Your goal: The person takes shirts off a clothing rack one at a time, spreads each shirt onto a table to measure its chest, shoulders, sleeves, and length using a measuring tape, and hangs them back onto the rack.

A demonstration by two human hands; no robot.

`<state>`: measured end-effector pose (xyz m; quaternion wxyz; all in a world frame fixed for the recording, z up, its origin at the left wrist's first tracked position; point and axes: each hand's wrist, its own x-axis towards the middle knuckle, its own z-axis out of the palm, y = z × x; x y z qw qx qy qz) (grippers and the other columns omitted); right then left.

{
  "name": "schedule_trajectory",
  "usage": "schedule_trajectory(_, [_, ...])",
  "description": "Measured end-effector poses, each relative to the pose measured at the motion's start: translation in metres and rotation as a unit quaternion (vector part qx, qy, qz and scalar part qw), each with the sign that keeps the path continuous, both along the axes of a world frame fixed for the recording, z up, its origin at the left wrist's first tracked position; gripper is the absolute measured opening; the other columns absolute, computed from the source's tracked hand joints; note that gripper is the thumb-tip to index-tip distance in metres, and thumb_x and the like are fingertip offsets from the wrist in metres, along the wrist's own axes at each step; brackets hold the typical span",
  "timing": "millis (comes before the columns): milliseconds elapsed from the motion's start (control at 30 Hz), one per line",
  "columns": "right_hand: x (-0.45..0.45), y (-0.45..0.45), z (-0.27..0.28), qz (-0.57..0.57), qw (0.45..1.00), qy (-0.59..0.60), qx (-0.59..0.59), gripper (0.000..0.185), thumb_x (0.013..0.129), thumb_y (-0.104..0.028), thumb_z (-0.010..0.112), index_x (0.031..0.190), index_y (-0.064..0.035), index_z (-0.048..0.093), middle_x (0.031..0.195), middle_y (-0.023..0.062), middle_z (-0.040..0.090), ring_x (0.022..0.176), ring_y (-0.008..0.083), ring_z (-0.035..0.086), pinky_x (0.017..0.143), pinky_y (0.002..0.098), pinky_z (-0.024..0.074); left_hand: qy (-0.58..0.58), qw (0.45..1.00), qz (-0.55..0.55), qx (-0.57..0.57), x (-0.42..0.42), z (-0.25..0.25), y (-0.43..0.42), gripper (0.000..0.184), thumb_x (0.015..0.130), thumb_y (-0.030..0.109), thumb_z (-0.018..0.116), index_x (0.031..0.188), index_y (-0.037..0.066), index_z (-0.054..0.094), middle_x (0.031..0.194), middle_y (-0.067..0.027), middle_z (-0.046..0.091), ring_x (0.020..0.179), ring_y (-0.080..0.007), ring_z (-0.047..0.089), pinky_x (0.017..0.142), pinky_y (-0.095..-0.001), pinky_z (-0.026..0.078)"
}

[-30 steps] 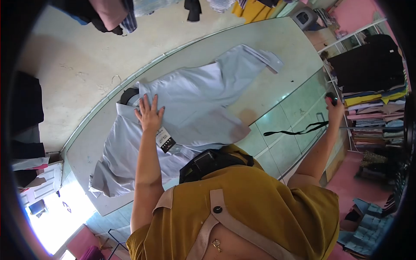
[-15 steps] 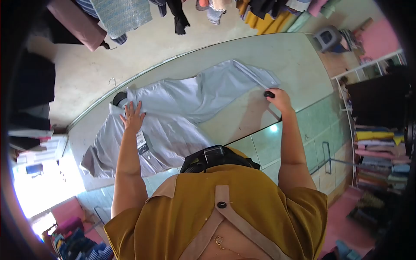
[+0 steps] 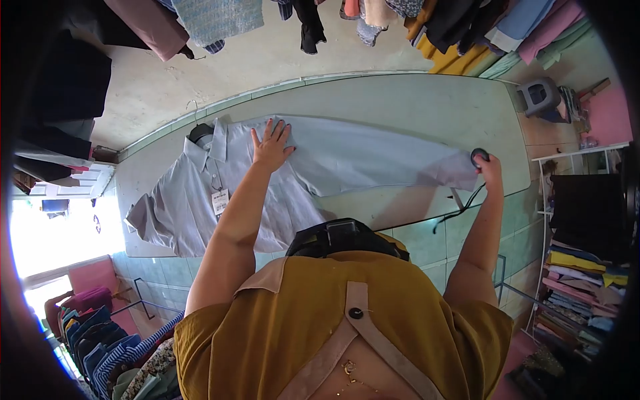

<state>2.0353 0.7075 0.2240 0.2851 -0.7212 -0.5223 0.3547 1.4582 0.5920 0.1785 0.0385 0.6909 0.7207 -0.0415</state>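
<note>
A light grey-blue shirt [image 3: 247, 180] lies on the pale table [image 3: 400, 100], with a black hanger [image 3: 200, 133] in its collar. One sleeve [image 3: 373, 157] is stretched out to the right. My left hand [image 3: 272, 145] rests flat on the shirt's shoulder, fingers spread. Near the cuff at the sleeve's end, my right hand [image 3: 489, 165] grips a round black object [image 3: 479, 157], from which a black strap [image 3: 460, 212] hangs. A white printed tag [image 3: 220, 201] lies on the shirt front.
Clothes [image 3: 220, 20] hang along the far wall. Folded clothes [image 3: 580, 280] are stacked on a white-framed rack at the right, with a grey plastic stool [image 3: 541, 97] behind. More garments [image 3: 107, 347] hang at the lower left. A black waist bag [image 3: 343, 239] is at my waist.
The sleeve, bent and creased before, now lies straighter and smoother. My left hand has moved from near the collar to the shoulder. My right hand has come to the cuff end.
</note>
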Motion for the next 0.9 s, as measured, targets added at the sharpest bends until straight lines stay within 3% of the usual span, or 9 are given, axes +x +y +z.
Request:
schedule_trajectory(67, [-0.005, 0.008, -0.01, 0.035, 0.978, -0.201, -0.048, 0.026, 0.075, -0.021, 0.068, 0.088, 0.0004, 0.063, 0.072, 0.0058, 0.062, 0.055, 0.0126, 0.056, 0.045, 0.0244, 0.0432, 0.006, 1.0, 0.013, 0.0, 0.012, 0.022, 0.003, 0.057, 0.083, 0.033, 0.059, 0.135, 0.019, 0.038, 0.144, -0.0063, 0.028, 0.137, -0.0269, 0.017, 0.104, -0.0619, 0.015])
schedule_trajectory(267, [-0.205, -0.028, 0.009, 0.198, 0.978, 0.047, 0.049, 0.025, 0.075, -0.013, 0.068, 0.094, -0.0005, 0.062, 0.075, 0.0083, 0.064, 0.063, 0.0129, 0.061, 0.057, 0.0278, 0.0486, -0.333, 0.922, -0.007, 0.198, 0.04, 0.009, 0.015, 0.028, 0.088, 0.016, 0.054, 0.114, 0.006, 0.06, 0.11, -0.0075, 0.061, 0.104, -0.0254, 0.056, 0.093, -0.0363, 0.041])
schedule_trajectory(333, [-0.27, -0.043, 0.001, 0.277, 0.953, 0.088, 0.091, 0.027, 0.073, -0.013, 0.07, 0.097, -0.0031, 0.061, 0.083, 0.0122, 0.065, 0.074, 0.022, 0.064, 0.067, 0.0314, 0.0494, -0.658, 0.733, 0.163, -0.057, 0.052, 0.011, 0.02, 0.027, 0.092, 0.02, 0.052, 0.112, 0.004, 0.061, 0.102, -0.0047, 0.063, 0.095, -0.0179, 0.058, 0.087, -0.0324, 0.045])
schedule_trajectory(433, [-0.335, -0.046, 0.005, 0.363, 0.92, 0.048, 0.144, 0.027, 0.072, -0.012, 0.069, 0.096, -0.0064, 0.059, 0.087, 0.0126, 0.064, 0.078, 0.0322, 0.062, 0.067, 0.0368, 0.0491, -0.754, 0.592, 0.238, -0.154, 0.054, 0.027, 0.027, 0.025, 0.093, 0.023, 0.052, 0.107, 0.004, 0.063, 0.097, -0.0023, 0.063, 0.087, -0.0102, 0.057, 0.08, -0.0257, 0.047])
schedule_trajectory(567, [-0.372, -0.038, 0.003, 0.385, 0.904, 0.006, 0.187, 0.025, 0.072, -0.014, 0.068, 0.096, -0.0099, 0.059, 0.087, 0.0093, 0.063, 0.076, 0.0305, 0.061, 0.064, 0.0393, 0.0483, -0.755, 0.569, 0.309, -0.101, 0.035, 0.032, 0.031, 0.019, 0.089, 0.018, 0.06, 0.097, 0.002, 0.066, 0.084, -0.0003, 0.062, 0.072, -0.0059, 0.054, 0.067, -0.0198, 0.049])
schedule_trajectory(700, [-0.387, -0.032, 0.001, 0.387, 0.905, -0.016, 0.176, 0.025, 0.073, -0.015, 0.068, 0.096, -0.0101, 0.059, 0.088, 0.0083, 0.063, 0.077, 0.0294, 0.062, 0.064, 0.0385, 0.0486, -0.75, 0.578, 0.306, -0.103, 0.015, 0.031, 0.031, 0.02, 0.088, 0.018, 0.06, 0.1, 0.003, 0.065, 0.085, 0.0, 0.062, 0.073, -0.0072, 0.055, 0.067, -0.0208, 0.048])
schedule_trajectory(800, [-0.391, -0.031, -0.006, 0.402, 0.901, -0.051, 0.157, 0.025, 0.073, -0.015, 0.068, 0.095, -0.0106, 0.059, 0.088, 0.0074, 0.063, 0.077, 0.0289, 0.062, 0.064, 0.0383, 0.0491, -0.687, 0.671, 0.263, -0.093, 0.0, 0.021, 0.036, 0.018, 0.084, 0.019, 0.065, 0.094, 0.005, 0.068, 0.082, -0.0018, 0.065, 0.072, -0.0083, 0.058, 0.066, -0.0218, 0.047])
schedule_trajectory(867, [-0.388, -0.029, -0.015, 0.37, 0.91, -0.093, 0.16, 0.023, 0.073, -0.016, 0.068, 0.094, -0.0114, 0.059, 0.089, 0.0069, 0.063, 0.078, 0.0291, 0.062, 0.064, 0.0384, 0.0496, -0.406, 0.877, 0.23, 0.118, -0.008, 0.022, 0.039, 0.012, 0.078, 0.017, 0.066, 0.088, 0.01, 0.07, 0.076, -0.0037, 0.066, 0.06, -0.0185, 0.06, 0.058, -0.0292, 0.048])
schedule_trajectory(900, [-0.386, -0.026, -0.018, 0.369, 0.911, -0.094, 0.158, 0.023, 0.073, -0.016, 0.068, 0.094, -0.0114, 0.059, 0.089, 0.0069, 0.063, 0.078, 0.0291, 0.062, 0.064, 0.0384, 0.0496, -0.407, 0.877, 0.23, 0.116, -0.012, 0.023, 0.042, 0.012, 0.078, 0.017, 0.066, 0.088, 0.01, 0.07, 0.076, -0.0037, 0.066, 0.06, -0.0185, 0.06, 0.058, -0.0292, 0.048])
